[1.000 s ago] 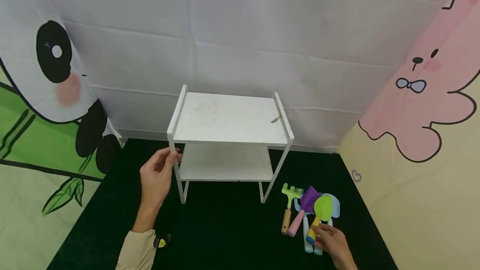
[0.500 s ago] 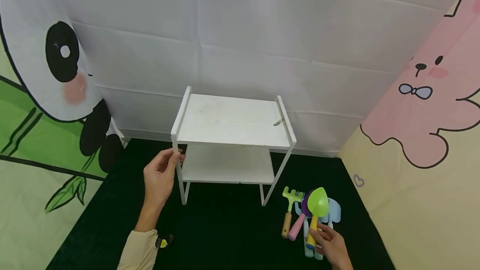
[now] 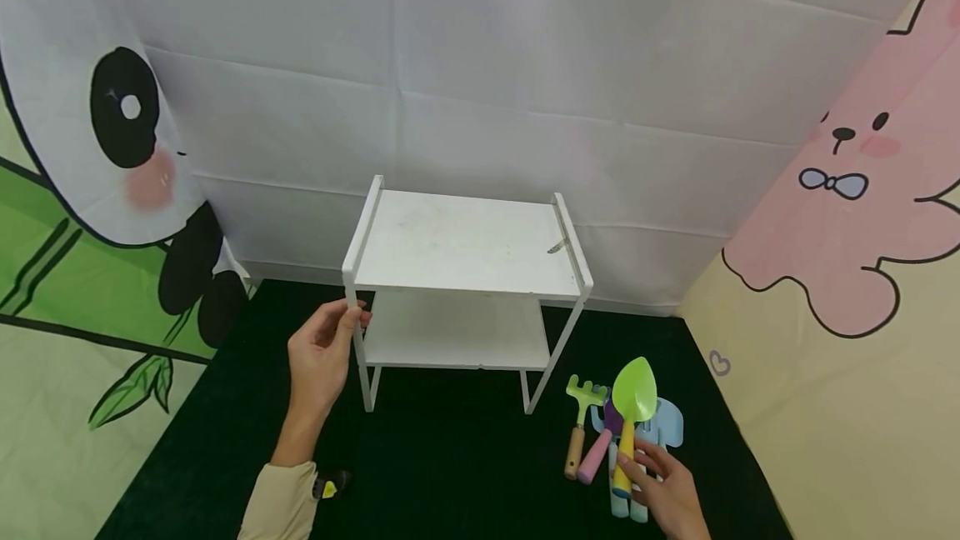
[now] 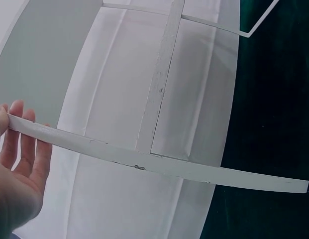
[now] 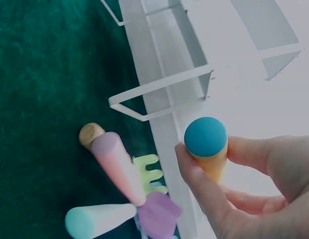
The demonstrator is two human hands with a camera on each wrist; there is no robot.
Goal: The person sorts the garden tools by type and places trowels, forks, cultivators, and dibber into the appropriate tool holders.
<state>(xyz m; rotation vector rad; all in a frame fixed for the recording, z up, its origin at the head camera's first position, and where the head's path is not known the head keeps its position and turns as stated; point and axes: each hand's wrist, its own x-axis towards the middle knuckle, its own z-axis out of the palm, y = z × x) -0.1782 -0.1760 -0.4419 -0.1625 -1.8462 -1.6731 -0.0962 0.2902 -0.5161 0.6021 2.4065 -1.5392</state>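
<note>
My left hand (image 3: 321,357) grips the front left leg of a white two-tier shelf (image 3: 465,244); in the left wrist view the fingers curl around the white leg (image 4: 94,147). At the lower right, my right hand (image 3: 663,486) pinches the yellow handle of a toy trowel (image 3: 635,390) with a lime-green blade and a blue handle end (image 5: 205,137). The trowel is raised above the other tools, blade pointing away. Under and beside it lie a green rake (image 3: 581,423) with a wooden handle, a purple shovel (image 5: 159,214) with a pink handle, and light blue tools (image 3: 667,422), partly hidden.
The shelf stands on a dark green floor cloth (image 3: 442,457) against a white cloth wall (image 3: 480,107). Printed panels flank both sides, a panda (image 3: 82,140) on the left and a pink bear (image 3: 847,232) on the right. A small black-and-yellow item (image 3: 330,486) is beside the left sleeve.
My right hand has lifted the toy trowel off the pile, its blade swinging upright and away from me. The left hand keeps its grip on the shelf leg. The view has shifted slightly.
</note>
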